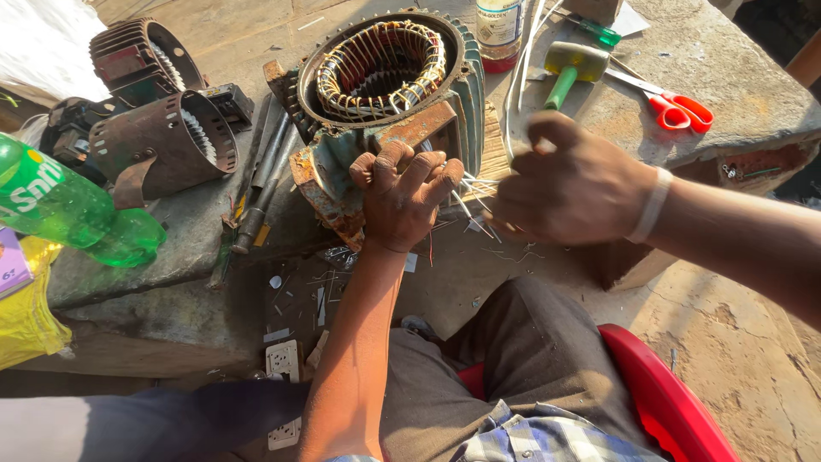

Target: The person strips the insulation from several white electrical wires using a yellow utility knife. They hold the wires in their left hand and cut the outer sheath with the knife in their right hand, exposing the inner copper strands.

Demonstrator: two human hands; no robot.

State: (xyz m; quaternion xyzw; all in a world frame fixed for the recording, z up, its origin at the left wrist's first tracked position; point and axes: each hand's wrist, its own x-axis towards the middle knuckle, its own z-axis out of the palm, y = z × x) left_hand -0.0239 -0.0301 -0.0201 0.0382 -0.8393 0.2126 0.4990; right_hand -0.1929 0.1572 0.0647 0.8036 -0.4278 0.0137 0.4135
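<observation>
Rough, dusty stone makes up the table (735,94), lit by low sun, and the person sits at it on a red chair (667,393). At its near edge stands the motor stator (385,94), a rusty teal housing with its open end up and copper windings laced with pale cord ringing the bore. Thin white lead wires (475,184) come out beside its rusted terminal box (419,128).

The left hand (402,201) is pressed against the front of the housing, fingers bent and spread around the wires. The right hand (569,184) is closed in a loose fist just beside it, apparently pinching the wire ends, though what lies inside the grip is hidden.

By the look of it the winding is in and laced, so the coil work seems done; the leads are loose and unjoined, and the end covers are off, so connection and reassembly appear to remain.

Left of the stator lie metal rods (265,171), two ribbed fan covers (162,145) and a green plastic bottle (68,210). Behind it are a mallet with a green handle (569,68), red-handled scissors (676,107) and a labelled bottle (499,30). Wire offcuts (321,287) litter the ledge below.
</observation>
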